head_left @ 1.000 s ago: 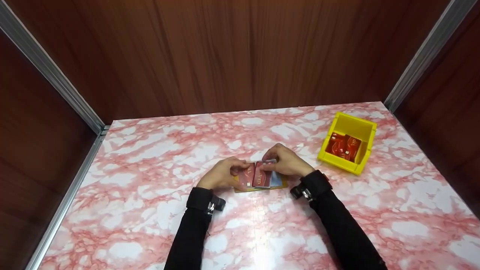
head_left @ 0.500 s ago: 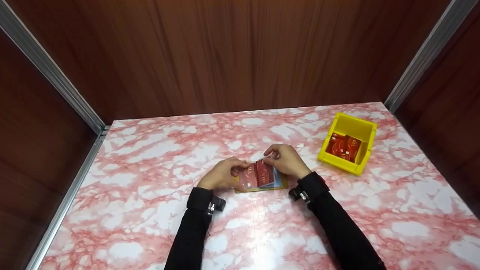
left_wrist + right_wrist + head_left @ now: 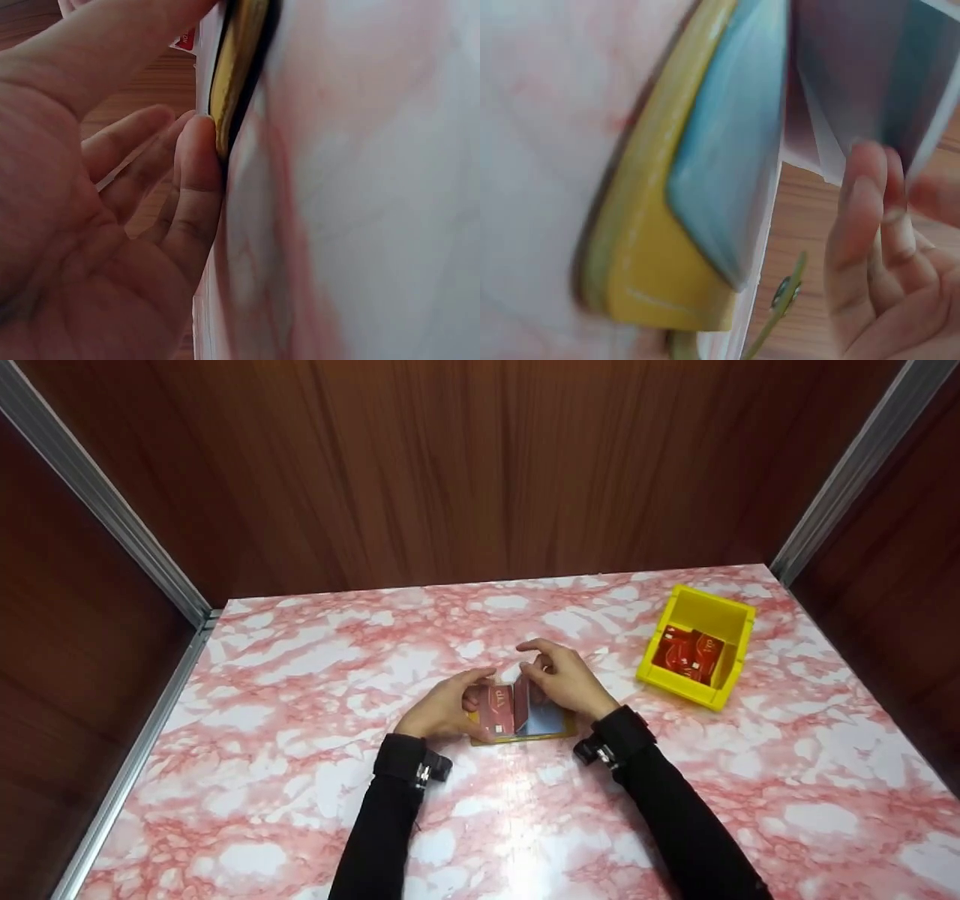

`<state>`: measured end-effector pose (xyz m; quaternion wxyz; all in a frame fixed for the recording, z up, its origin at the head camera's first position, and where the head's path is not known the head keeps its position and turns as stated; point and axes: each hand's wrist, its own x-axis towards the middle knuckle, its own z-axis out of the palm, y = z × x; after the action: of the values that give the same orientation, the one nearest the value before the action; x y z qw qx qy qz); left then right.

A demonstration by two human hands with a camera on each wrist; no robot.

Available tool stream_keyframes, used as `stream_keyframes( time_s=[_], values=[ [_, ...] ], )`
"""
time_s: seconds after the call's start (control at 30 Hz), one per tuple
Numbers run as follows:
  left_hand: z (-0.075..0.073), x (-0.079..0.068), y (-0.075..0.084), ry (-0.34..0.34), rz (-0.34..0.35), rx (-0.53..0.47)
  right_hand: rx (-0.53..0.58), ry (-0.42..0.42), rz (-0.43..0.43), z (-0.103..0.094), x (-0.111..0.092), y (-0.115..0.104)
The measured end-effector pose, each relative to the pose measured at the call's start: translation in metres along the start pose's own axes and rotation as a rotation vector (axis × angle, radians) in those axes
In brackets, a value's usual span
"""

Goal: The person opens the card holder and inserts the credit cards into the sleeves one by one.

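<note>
Red card page [image 3: 522,706] now nearly upright, edge against the right fingers [image 3: 859,202].

In the head view, the worktop [image 3: 322,660] leaves a wide lane from its left edge towards frame centre. There the left hand [image 3: 442,709] and right hand [image 3: 566,679] flank the card wallet [image 3: 547,721], its raised leaf [image 3: 521,705] standing in the gap between them. A narrower lane separates the right hand from the yellow bin [image 3: 679,685], upper right; the wooden wall [image 3: 450,472] blocks the top.
</note>
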<state>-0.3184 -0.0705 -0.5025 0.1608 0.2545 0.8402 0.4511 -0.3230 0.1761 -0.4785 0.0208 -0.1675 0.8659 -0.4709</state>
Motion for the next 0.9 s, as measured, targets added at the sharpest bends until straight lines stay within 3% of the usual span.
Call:
stream_keyframes(
  time_s=[0.13,0.3,0.43,0.53,0.6,0.67,0.8,0.9],
  values=[
    [-0.002,-0.002,-0.001,-0.018,-0.023,-0.054,0.078,-0.144,0.019,0.003,-0.001,-0.002],
    [-0.004,-0.003,-0.001,-0.028,-0.032,-0.023,0.055,-0.323,0.014,0.005,-0.005,-0.004],
    [-0.003,-0.002,0.0,-0.021,-0.018,0.042,0.027,-0.378,-0.003,0.005,-0.006,-0.004],
    [-0.001,-0.001,0.0,-0.01,0.009,0.078,-0.003,-0.356,-0.043,0.002,-0.006,-0.004],
    [-0.001,-0.001,-0.001,-0.005,0.031,0.085,-0.028,-0.277,-0.066,-0.005,-0.006,-0.004],
    [0.0,-0.001,-0.002,-0.002,0.041,0.088,-0.051,-0.139,-0.08,-0.017,-0.005,-0.005],
    [0.0,-0.001,-0.002,-0.005,0.045,0.083,-0.045,0.261,-0.079,-0.059,-0.007,-0.002],
    [0.0,-0.001,-0.001,-0.009,0.041,0.082,-0.048,0.573,-0.011,-0.095,-0.014,0.011]
  ],
)
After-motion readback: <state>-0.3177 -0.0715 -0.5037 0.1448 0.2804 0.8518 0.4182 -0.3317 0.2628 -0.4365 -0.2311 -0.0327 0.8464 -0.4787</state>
